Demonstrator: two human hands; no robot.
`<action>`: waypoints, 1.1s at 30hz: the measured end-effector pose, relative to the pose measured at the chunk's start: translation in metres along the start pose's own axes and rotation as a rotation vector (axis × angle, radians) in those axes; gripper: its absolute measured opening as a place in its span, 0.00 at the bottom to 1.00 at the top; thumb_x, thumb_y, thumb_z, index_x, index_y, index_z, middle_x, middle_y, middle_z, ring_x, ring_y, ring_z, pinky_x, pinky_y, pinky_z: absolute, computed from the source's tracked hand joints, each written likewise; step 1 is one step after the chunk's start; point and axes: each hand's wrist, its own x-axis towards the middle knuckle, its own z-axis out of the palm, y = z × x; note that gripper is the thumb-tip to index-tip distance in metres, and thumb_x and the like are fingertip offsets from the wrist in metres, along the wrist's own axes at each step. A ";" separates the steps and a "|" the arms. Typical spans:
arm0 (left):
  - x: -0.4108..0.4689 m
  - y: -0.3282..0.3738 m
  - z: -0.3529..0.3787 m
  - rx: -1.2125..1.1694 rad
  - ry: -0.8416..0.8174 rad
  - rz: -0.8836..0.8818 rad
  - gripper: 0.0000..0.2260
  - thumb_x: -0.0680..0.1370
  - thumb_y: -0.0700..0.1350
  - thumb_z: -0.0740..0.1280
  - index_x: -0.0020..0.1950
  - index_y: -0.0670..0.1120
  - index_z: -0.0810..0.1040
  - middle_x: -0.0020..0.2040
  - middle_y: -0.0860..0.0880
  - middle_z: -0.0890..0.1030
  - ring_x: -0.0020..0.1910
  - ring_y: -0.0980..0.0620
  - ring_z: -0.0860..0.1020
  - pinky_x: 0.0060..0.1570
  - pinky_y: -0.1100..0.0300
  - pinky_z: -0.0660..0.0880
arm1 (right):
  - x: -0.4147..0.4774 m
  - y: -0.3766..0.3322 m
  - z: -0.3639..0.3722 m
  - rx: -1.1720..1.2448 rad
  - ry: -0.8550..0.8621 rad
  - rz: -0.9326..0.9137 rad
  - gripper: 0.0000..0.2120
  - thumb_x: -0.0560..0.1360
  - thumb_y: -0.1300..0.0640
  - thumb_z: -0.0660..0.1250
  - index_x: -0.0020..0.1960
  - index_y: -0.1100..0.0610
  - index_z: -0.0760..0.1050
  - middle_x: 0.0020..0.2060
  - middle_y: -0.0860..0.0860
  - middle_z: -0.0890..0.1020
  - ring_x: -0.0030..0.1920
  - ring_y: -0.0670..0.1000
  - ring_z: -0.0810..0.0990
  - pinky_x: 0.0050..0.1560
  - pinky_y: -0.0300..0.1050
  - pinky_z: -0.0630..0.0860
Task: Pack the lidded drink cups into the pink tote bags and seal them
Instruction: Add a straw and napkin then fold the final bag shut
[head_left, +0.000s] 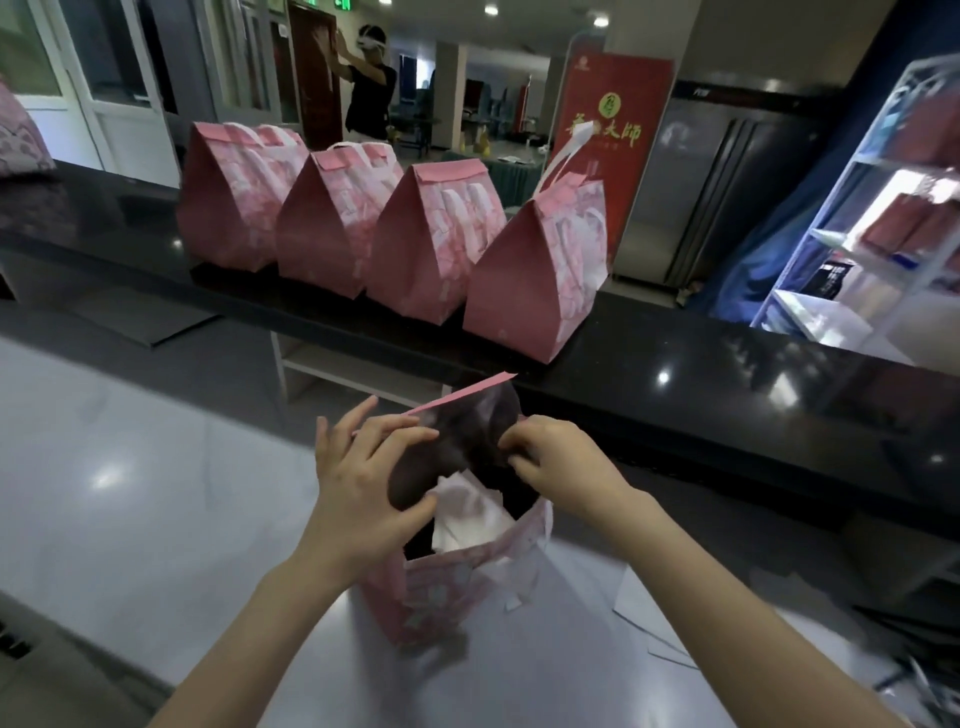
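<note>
Left hand (358, 483) and right hand (556, 462) each pinched the flap (457, 441) of the open pink tote bag (452, 597) standing on the near counter (156, 493); an uneven pull risked tipping it or a crooked seal.

Two bare forearms, uncovered as far as they show, bare left hand (358, 488), bare right hand (561, 462), slender fingers (390, 429)

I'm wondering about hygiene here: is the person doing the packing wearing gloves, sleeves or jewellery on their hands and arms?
No gloves: the left hand and right hand are bare. Both forearms are uncovered to the picture's edge, so no sleeves show. No watch, bracelet or ring is visible.
</note>
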 end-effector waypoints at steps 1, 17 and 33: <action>0.003 0.008 0.004 0.007 0.002 0.017 0.21 0.65 0.50 0.71 0.58 0.54 0.79 0.59 0.58 0.76 0.74 0.50 0.61 0.74 0.40 0.45 | -0.009 0.006 -0.005 0.025 0.038 -0.004 0.11 0.76 0.58 0.65 0.57 0.52 0.79 0.53 0.48 0.79 0.54 0.49 0.77 0.55 0.47 0.75; -0.027 0.252 0.245 -0.331 -0.530 0.133 0.08 0.72 0.38 0.70 0.44 0.51 0.81 0.41 0.61 0.81 0.45 0.59 0.78 0.50 0.59 0.75 | -0.267 0.246 -0.049 -0.006 -0.044 0.486 0.11 0.77 0.53 0.63 0.58 0.48 0.77 0.55 0.47 0.78 0.56 0.51 0.76 0.54 0.47 0.74; -0.103 0.378 0.445 -0.219 -0.977 0.234 0.19 0.71 0.41 0.70 0.62 0.50 0.77 0.55 0.51 0.77 0.56 0.52 0.76 0.54 0.57 0.73 | -0.407 0.377 0.011 0.035 -0.022 0.992 0.29 0.67 0.34 0.68 0.60 0.52 0.74 0.56 0.51 0.76 0.61 0.54 0.72 0.55 0.48 0.72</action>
